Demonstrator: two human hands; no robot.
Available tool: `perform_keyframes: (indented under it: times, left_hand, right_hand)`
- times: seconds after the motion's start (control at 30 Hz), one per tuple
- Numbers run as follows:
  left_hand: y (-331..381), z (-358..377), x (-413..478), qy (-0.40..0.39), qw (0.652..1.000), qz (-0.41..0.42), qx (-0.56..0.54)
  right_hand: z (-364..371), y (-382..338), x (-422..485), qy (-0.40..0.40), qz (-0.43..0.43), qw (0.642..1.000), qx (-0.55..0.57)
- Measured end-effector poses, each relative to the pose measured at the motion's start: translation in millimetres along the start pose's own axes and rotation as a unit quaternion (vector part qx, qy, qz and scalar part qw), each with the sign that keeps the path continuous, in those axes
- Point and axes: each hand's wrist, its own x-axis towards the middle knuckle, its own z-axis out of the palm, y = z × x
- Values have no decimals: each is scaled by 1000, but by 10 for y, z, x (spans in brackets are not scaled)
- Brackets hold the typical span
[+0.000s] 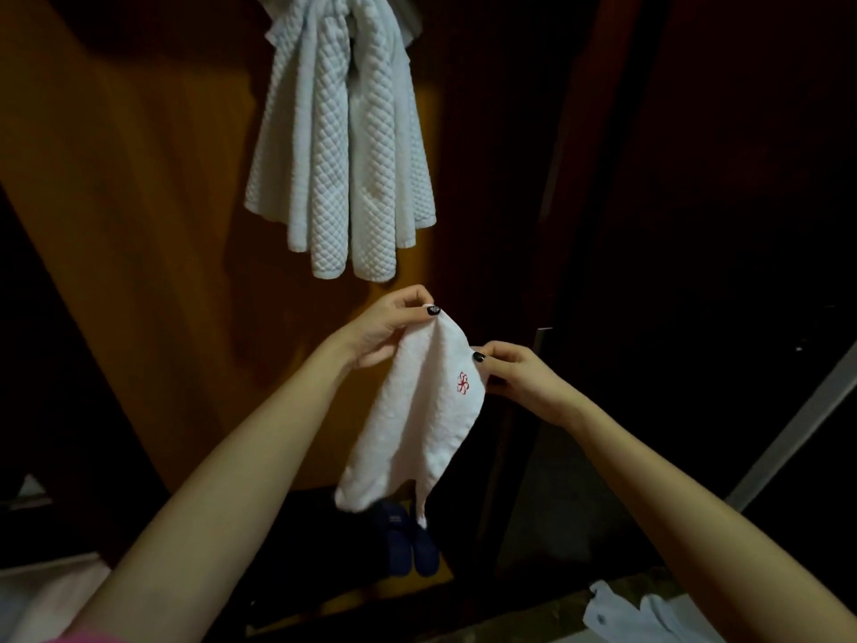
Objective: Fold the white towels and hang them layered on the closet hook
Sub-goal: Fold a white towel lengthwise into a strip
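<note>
Head view, frame centre: left hand and right hand each pinch the small white towel by its top edge; it hangs between them, below the hung towels.

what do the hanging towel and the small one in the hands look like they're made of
The hanging towel: likely thick cotton, matte, with a raised diamond waffle weave. The small towel: soft white cloth, probably cotton, smoother, with a red embroidered flower.

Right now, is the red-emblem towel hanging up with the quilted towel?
No, the left hand and right hand pinch the small towel below the quilted towel.
</note>
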Motion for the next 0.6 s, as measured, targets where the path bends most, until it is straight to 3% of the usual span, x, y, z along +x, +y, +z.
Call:
perform_keyframes:
  times: [0.13,0.23,0.37,0.47,0.6]
  left_hand:
    - [62,-85,-40,1,998,12,-62]
    - [119,-152,-48,14,998,12,-68]
    - [172,-235,-51,32,996,21,86]
    - [206,-333,-86,46,970,35,238]
    - [166,-367,-134,43,947,48,314]
  right_hand:
    - [175,-72,102,-66,25,995,74]
    - [264,-101,129,-91,27,993,66]
    - [252,-117,165,-17,7,1000,-4]
    - [187,-115,191,37,-25,998,-38]
    - [161,-80,170,87,-71,985,-130]
